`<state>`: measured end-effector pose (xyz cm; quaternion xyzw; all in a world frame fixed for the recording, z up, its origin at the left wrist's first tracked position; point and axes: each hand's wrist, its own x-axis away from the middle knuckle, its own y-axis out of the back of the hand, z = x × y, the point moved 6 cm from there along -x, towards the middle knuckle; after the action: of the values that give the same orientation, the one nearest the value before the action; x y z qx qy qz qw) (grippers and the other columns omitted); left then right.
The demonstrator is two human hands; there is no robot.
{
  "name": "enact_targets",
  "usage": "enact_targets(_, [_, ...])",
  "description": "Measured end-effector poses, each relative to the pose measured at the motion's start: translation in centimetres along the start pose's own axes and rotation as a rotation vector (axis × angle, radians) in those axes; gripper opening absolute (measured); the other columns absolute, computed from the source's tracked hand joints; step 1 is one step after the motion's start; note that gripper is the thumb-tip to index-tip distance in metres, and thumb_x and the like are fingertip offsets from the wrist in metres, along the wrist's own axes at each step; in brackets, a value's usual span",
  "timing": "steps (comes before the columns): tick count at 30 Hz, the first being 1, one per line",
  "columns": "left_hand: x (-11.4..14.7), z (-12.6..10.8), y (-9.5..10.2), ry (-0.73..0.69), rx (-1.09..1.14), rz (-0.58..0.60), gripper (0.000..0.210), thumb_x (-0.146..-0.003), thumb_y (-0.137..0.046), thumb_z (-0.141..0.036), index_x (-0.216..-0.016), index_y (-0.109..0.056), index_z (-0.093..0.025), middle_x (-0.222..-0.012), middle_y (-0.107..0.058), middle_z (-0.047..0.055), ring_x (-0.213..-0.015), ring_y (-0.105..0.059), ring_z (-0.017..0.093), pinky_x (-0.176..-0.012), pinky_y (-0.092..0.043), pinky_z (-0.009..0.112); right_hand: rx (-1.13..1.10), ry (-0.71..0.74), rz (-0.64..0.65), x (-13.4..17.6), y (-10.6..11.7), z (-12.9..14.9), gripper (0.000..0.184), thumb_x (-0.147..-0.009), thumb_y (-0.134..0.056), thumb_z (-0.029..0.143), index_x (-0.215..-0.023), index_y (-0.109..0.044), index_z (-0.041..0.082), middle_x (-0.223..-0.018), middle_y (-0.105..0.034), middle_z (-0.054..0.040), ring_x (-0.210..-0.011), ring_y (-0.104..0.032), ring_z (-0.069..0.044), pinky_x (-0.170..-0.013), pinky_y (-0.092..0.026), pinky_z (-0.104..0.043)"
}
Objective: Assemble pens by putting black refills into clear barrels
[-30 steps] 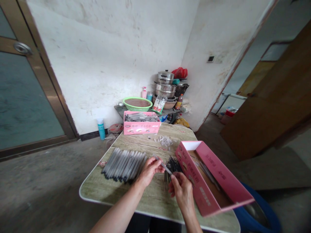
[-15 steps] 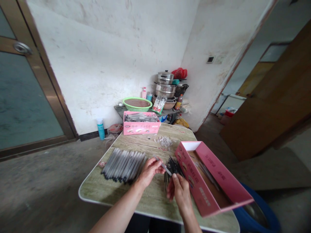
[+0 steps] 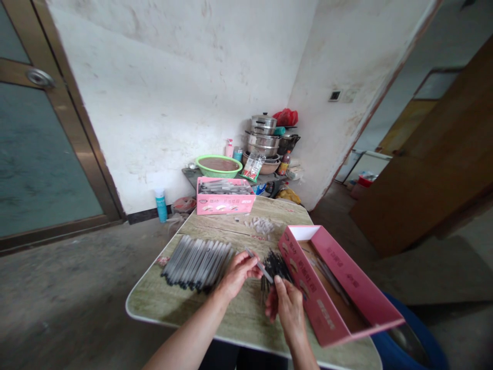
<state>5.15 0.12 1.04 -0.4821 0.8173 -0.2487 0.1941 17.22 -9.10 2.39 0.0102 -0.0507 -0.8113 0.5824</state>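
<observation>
A translucent pen barrel (image 3: 259,266) slants between my two hands above the table (image 3: 200,311). My left hand (image 3: 239,272) pinches it near its upper end. The thumb and fingers of my right hand (image 3: 285,300) close at its lower end; whether they also hold a small part there is hidden. To the left lies a row of similar pens (image 3: 198,262) with black tips toward me. Beneath and behind the hands is a pile of thin black refills (image 3: 276,263), partly covered by my right hand.
An open pink box (image 3: 323,308) with a few pens inside stands on the right. Another pink box (image 3: 225,204), full of pens, is at the back. Small whitish pieces (image 3: 262,225) lie between them. Behind stand a green basin (image 3: 219,165) and stacked pots (image 3: 264,136).
Both hands and the pen barrel keep nearly the same pose. The whole view has shifted very slightly.
</observation>
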Motion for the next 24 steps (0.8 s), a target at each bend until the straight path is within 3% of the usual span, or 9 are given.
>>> enact_targets(3, [0.2,0.0,-0.1,0.007,-0.066,0.017,0.029,-0.078,-0.069,-0.039,-0.09,-0.06,-0.014,-0.079,-0.07,0.007,-0.062,-0.065,0.015,-0.061,-0.052,0.027,0.134,0.066,0.058,0.1,-0.1,0.0,0.048,-0.087,-0.046,0.061,-0.066,-0.052,0.018,-0.047,-0.056,0.0004,-0.032,-0.05,-0.012,-0.03,-0.032,-0.019])
enact_targets(5, [0.1,0.1,-0.3,0.025,-0.148,0.05,0.03,-0.079,-0.067,-0.041,-0.093,-0.061,-0.015,-0.078,-0.069,0.006,-0.061,-0.064,0.015,-0.061,-0.052,0.027,0.265,0.165,0.028,0.1,0.3,0.1,0.048,-0.088,-0.046,0.058,-0.061,-0.051,0.019,-0.045,-0.053,0.0013,-0.033,-0.047,-0.011,-0.034,-0.031,-0.02])
enact_targets(8, [-0.6,0.0,0.0,0.014,-0.37,0.021,0.036,-0.081,-0.061,-0.045,-0.102,-0.062,-0.016,-0.077,-0.07,0.005,-0.063,-0.065,0.017,-0.062,-0.053,0.03,0.418,0.32,-0.181,0.6,2.0,-0.1,0.048,-0.09,-0.045,0.056,-0.061,-0.053,0.019,-0.046,-0.051,0.0007,-0.04,-0.048,-0.013,-0.042,-0.034,-0.022])
enact_targets(10, [-1.6,-0.4,0.2,-0.033,-0.631,-0.044,0.033,-0.083,-0.058,-0.04,-0.105,-0.063,-0.017,-0.081,-0.07,0.006,-0.069,-0.067,0.019,-0.065,-0.053,0.031,0.472,0.37,-0.317,1.0,2.9,-0.6,0.048,-0.09,-0.042,0.057,-0.066,-0.057,0.018,-0.049,-0.052,0.0,-0.043,-0.048,-0.014,-0.045,-0.035,-0.023])
enact_targets(13, [-3.9,-0.7,-0.3,-0.136,-1.072,-0.102,0.026,-0.08,-0.058,-0.022,-0.103,-0.067,-0.018,-0.095,-0.071,0.008,-0.088,-0.066,0.022,-0.083,-0.049,0.035,0.482,0.369,-0.413,1.6,3.7,-1.4,0.05,-0.091,-0.04,0.058,-0.069,-0.058,0.018,-0.05,-0.053,-0.0006,-0.044,-0.047,-0.014,-0.046,-0.036,-0.023])
enact_targets(15, [-5.7,-0.5,-1.0,-0.225,-1.205,-0.09,0.031,-0.078,-0.055,-0.013,-0.106,-0.067,-0.018,-0.104,-0.068,0.01,-0.099,-0.061,0.024,-0.094,-0.043,0.038,0.466,0.352,-0.44,1.8,3.9,-1.6,0.051,-0.091,-0.039,0.059,-0.068,-0.058,0.018,-0.05,-0.053,-0.0001,-0.044,-0.047,-0.014,-0.047,-0.036,-0.023])
enact_targets(18, [-8.3,0.3,-1.8,-0.304,-1.136,-0.047,0.032,-0.076,-0.053,-0.008,-0.102,-0.07,-0.018,-0.103,-0.065,0.013,-0.106,-0.056,0.028,-0.099,-0.038,0.04,0.433,0.309,-0.449,1.9,4.1,-1.6,0.051,-0.091,-0.04,0.059,-0.064,-0.055,0.019,-0.047,-0.049,0.0018,-0.044,-0.047,-0.014,-0.046,-0.035,-0.023])
enact_targets(24, [-11.9,1.7,-2.2,-0.286,-0.99,-0.071,0.015,-0.068,-0.064,-0.01,-0.076,-0.071,-0.02,-0.083,-0.061,0.012,-0.107,-0.052,0.033,-0.103,-0.03,0.045,0.38,0.271,-0.439,1.9,4.0,-1.4,0.05,-0.09,-0.041,0.061,-0.063,-0.054,0.021,-0.047,-0.049,0.0021,-0.045,-0.047,-0.014,-0.048,-0.036,-0.023])
